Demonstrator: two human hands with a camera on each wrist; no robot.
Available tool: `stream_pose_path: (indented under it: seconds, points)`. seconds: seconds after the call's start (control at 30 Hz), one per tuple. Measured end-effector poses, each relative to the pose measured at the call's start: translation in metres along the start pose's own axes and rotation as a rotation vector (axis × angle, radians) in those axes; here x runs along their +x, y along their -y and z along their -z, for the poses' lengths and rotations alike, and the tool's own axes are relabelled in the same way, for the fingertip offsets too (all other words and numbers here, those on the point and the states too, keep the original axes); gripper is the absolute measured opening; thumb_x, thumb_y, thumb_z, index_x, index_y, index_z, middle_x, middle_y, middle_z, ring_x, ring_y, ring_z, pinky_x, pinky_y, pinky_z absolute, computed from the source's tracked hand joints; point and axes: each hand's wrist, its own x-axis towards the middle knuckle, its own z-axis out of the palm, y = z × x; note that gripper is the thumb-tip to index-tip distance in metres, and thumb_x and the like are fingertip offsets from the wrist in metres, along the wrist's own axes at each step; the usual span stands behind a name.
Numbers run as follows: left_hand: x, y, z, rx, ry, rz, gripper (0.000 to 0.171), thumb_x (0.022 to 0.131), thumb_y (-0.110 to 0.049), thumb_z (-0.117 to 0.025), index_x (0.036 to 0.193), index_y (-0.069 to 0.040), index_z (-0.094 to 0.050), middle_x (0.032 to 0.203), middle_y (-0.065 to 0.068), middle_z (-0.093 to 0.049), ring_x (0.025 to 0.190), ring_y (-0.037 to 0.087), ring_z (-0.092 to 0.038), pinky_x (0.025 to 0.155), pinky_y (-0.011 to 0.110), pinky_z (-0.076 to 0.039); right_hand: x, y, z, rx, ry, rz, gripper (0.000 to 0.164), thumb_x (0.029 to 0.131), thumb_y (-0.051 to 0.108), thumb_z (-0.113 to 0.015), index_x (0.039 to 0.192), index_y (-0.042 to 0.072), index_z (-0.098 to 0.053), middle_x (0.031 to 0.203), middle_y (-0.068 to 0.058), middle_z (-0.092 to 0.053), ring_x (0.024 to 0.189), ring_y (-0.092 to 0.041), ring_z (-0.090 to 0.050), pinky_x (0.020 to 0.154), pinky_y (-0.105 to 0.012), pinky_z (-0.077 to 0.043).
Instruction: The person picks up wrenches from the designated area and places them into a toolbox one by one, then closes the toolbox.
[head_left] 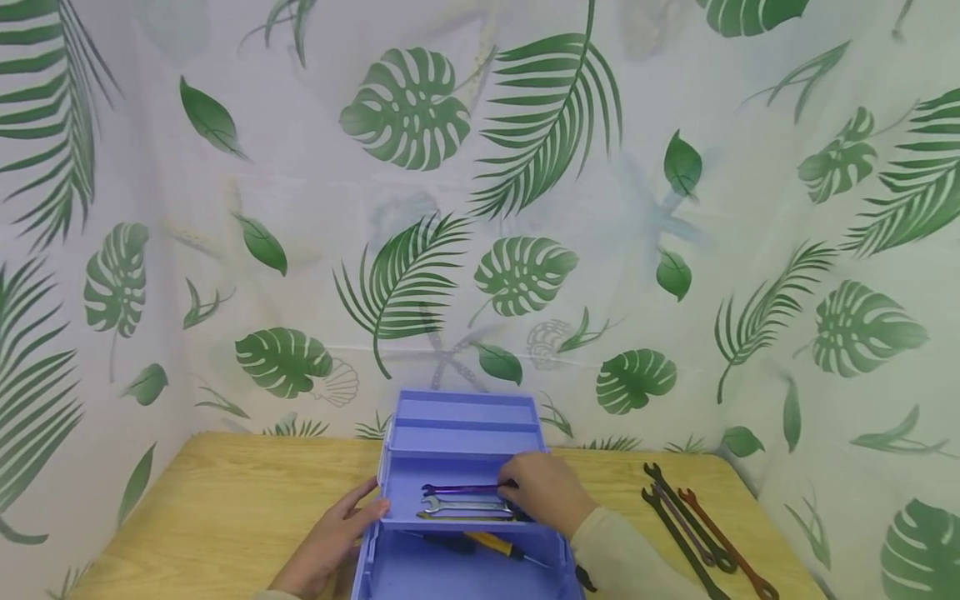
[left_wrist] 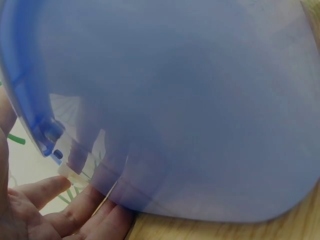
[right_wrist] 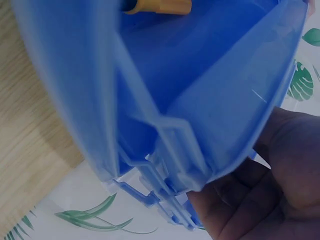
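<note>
A blue toolbox [head_left: 468,575] stands with its tiered trays raised. My left hand [head_left: 330,533] holds its left side, thumb over the tray's edge and the other fingers along the outside; in the left wrist view those fingers meet the glossy side wall [left_wrist: 190,125]. My right hand [head_left: 543,492] reaches over the lower tray [head_left: 405,475] and pinches the right end of a purple wrench [head_left: 461,489]. A silver wrench [head_left: 465,505] and a yellowish wrench [head_left: 461,517] lie beside it, their right ends hidden. In the right wrist view my right hand [right_wrist: 285,185] is at the tray's rim.
Several wrenches lie on the wooden table [head_left: 247,492] to the right, among them a reddish one [head_left: 723,537] and a black one [head_left: 678,533]. A yellow-handled tool [head_left: 491,544] rests inside the box. Behind hangs a leaf-patterned cloth [head_left: 315,192].
</note>
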Motion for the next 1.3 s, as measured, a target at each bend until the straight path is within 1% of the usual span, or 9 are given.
stream_pose_path:
  seconds: [0.17,0.37,0.57,0.67,0.8,0.9,0.97,1.13,1.3]
  points:
    - [0.000,-0.001,0.000,0.013,-0.023,0.010,0.076,0.103,-0.039,-0.062,0.160,0.000,-0.031,0.137,0.035,-0.057,0.112,0.040,-0.068,0.091,0.053,-0.059,0.001,0.003,0.002,0.015,0.008,-0.011,0.007,0.088,0.018,-0.082,0.082,0.015,-0.078,0.077,0.007,-0.072,0.074,-0.015,-0.067,0.069,-0.035,-0.057]
    - [-0.001,-0.001,0.000,0.006,-0.013,0.019,0.077,0.102,-0.041,-0.063,0.160,0.000,-0.031,0.137,0.034,-0.058,0.112,0.040,-0.068,0.092,0.053,-0.058,0.001,0.002,0.002,0.030,0.023,-0.021,0.008,0.088,0.019,-0.083,0.082,0.015,-0.078,0.077,0.006,-0.072,0.074,-0.014,-0.066,0.069,-0.035,-0.057]
    - [0.000,0.000,0.001,-0.003,-0.008,0.021,0.078,0.103,-0.041,-0.062,0.160,0.000,-0.030,0.137,0.034,-0.058,0.112,0.039,-0.068,0.092,0.053,-0.058,-0.004,-0.005,0.007,0.100,0.037,0.025,0.007,0.093,0.019,-0.077,0.089,0.013,-0.078,0.084,0.006,-0.073,0.080,-0.013,-0.068,0.075,-0.035,-0.058]
    - [-0.001,-0.001,0.001,-0.013,-0.006,0.018,0.077,0.103,-0.039,-0.062,0.160,0.000,-0.030,0.137,0.034,-0.058,0.112,0.040,-0.069,0.091,0.053,-0.059,-0.014,-0.012,0.013,0.129,-0.029,0.017,0.006,0.096,0.017,-0.074,0.091,0.014,-0.077,0.087,0.007,-0.072,0.081,-0.011,-0.067,0.075,-0.033,-0.059]
    - [-0.001,-0.002,0.001,-0.019,-0.005,0.015,0.077,0.102,-0.040,-0.063,0.160,0.000,-0.031,0.137,0.034,-0.058,0.110,0.040,-0.069,0.090,0.053,-0.059,-0.035,-0.024,0.020,0.188,-0.198,-0.015,0.007,0.096,0.012,-0.072,0.092,0.013,-0.077,0.090,0.008,-0.071,0.080,-0.006,-0.066,0.070,-0.028,-0.058]
    - [0.000,-0.002,0.001,-0.008,-0.005,0.017,0.078,0.102,-0.041,-0.062,0.160,0.000,-0.030,0.139,0.034,-0.057,0.111,0.039,-0.069,0.090,0.052,-0.059,-0.051,-0.033,0.023,0.251,-0.282,-0.038,0.007,0.097,0.009,-0.071,0.095,0.013,-0.077,0.093,0.005,-0.072,0.081,-0.004,-0.066,0.069,-0.026,-0.059]
    - [0.001,-0.002,0.002,0.004,-0.004,0.021,0.079,0.102,-0.043,-0.063,0.161,-0.001,-0.030,0.139,0.033,-0.057,0.112,0.039,-0.069,0.090,0.051,-0.059,-0.060,-0.038,0.022,0.282,-0.313,-0.076,0.008,0.097,0.007,-0.071,0.098,0.013,-0.077,0.096,0.004,-0.073,0.083,-0.004,-0.066,0.069,-0.026,-0.060]
    - [0.002,-0.002,0.003,0.021,0.000,0.026,0.081,0.101,-0.046,-0.063,0.160,-0.001,-0.031,0.141,0.033,-0.057,0.114,0.039,-0.068,0.091,0.052,-0.059,-0.082,-0.048,0.016,0.282,-0.393,-0.188,0.019,0.091,0.000,-0.075,0.106,0.012,-0.075,0.098,0.004,-0.071,0.087,-0.006,-0.065,0.070,-0.021,-0.060]
    - [0.002,-0.003,0.002,0.021,0.003,0.024,0.081,0.101,-0.045,-0.063,0.161,-0.001,-0.031,0.141,0.033,-0.056,0.115,0.039,-0.068,0.092,0.052,-0.059,-0.100,-0.056,0.009,0.265,-0.421,-0.223,0.027,0.087,-0.002,-0.078,0.110,0.011,-0.074,0.099,0.008,-0.067,0.089,-0.011,-0.064,0.070,-0.025,-0.061]
